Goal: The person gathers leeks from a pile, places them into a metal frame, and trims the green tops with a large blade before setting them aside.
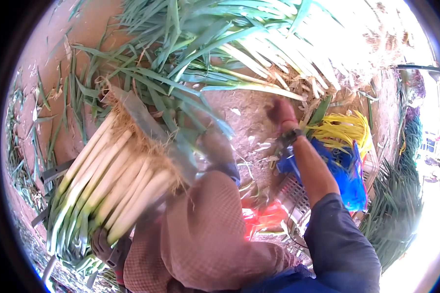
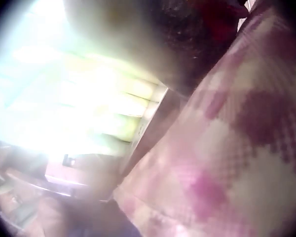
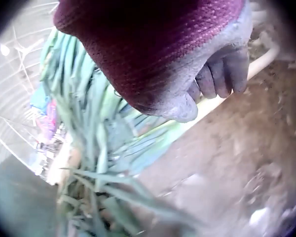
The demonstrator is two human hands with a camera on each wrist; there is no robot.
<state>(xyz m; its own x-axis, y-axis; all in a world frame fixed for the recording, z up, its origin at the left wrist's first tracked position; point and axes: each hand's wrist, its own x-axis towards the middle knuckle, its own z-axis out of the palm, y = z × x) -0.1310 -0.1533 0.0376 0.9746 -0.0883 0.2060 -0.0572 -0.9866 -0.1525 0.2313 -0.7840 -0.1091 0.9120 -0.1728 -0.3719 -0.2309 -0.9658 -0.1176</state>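
My gloved left hand [image 1: 107, 249] is at the green part of a bundle of leeks [image 1: 115, 168], its fingers curled round the nearest stalks. The bundle lies on a dark metal frame [image 1: 57, 172], roots facing the upper right. Blur hides the left fingers in the left wrist view. My gloved right hand [image 1: 281, 115] is low over the ground beside a pile of leeks [image 1: 259, 53]. In the right wrist view, the right hand [image 3: 163, 54] has its fingers loosely bent with a gap to the thumb, above a single leek [image 3: 207, 107]; no clear hold shows.
A white basket [image 1: 294, 195] with a blue bag [image 1: 349, 183] and yellow strips [image 1: 342, 129] stands right of my knees. Red plastic [image 1: 264, 217] lies near my legs. A grey plate [image 1: 142, 115] stands by the bundle's roots. More greens [image 1: 396, 210] lie at the right.
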